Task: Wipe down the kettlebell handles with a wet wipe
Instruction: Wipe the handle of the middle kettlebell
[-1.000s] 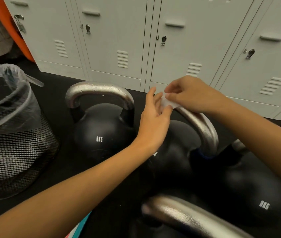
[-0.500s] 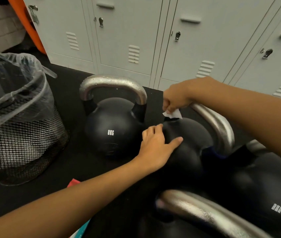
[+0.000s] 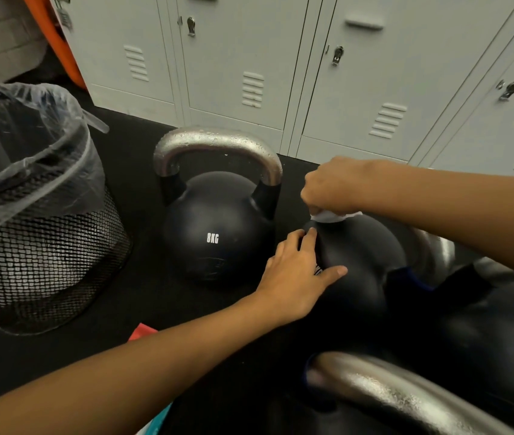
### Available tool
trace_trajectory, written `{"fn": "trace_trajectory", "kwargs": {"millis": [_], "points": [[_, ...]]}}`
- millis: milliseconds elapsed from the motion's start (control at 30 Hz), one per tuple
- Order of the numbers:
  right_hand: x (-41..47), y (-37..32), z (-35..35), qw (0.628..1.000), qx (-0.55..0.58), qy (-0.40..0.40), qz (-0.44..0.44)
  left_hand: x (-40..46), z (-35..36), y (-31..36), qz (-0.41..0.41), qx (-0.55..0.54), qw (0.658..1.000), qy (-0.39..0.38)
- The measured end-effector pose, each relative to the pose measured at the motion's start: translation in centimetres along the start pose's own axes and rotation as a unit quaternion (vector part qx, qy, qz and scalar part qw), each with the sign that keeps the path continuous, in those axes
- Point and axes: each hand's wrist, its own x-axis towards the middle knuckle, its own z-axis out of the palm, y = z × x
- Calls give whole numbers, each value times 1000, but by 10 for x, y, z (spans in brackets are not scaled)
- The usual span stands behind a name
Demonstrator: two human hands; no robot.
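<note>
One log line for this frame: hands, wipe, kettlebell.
right hand: pinches wipe at middle kettlebell top | left hand: open, rests on its body | handle: partly hidden

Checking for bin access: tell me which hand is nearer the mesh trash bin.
Left. The left hand rests on the middle kettlebell, closer to the mesh trash bin. The right hand, pinching the wet wipe, is farther right.

Even, soft indoor light, moderately bright; the pale lockers read clearly while the black floor swallows detail. Glints speckle the steel handle; the nearest handle is blurred; wide-angle bending tilts the locker lines outward.
</note>
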Motion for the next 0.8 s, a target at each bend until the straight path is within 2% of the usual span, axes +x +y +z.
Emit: {"fn": "trace_trajectory", "kwargs": {"millis": [167, 400, 500, 667, 800], "points": [[5, 5, -4, 998, 10, -44, -34, 1, -2, 0, 6, 15, 1000, 0], [0, 34, -3, 989, 148, 16, 21, -1, -4, -4, 19, 24, 1000, -6], [0, 34, -2, 993, 115, 18, 21, -1, -4, -7, 27, 34, 999, -6], [9, 12, 2, 998, 37, -36, -29, -2, -2, -10, 47, 80, 996, 6], [22, 11, -2, 997, 65, -46, -9, -3, 0, -12, 61, 100, 993, 23]]}}
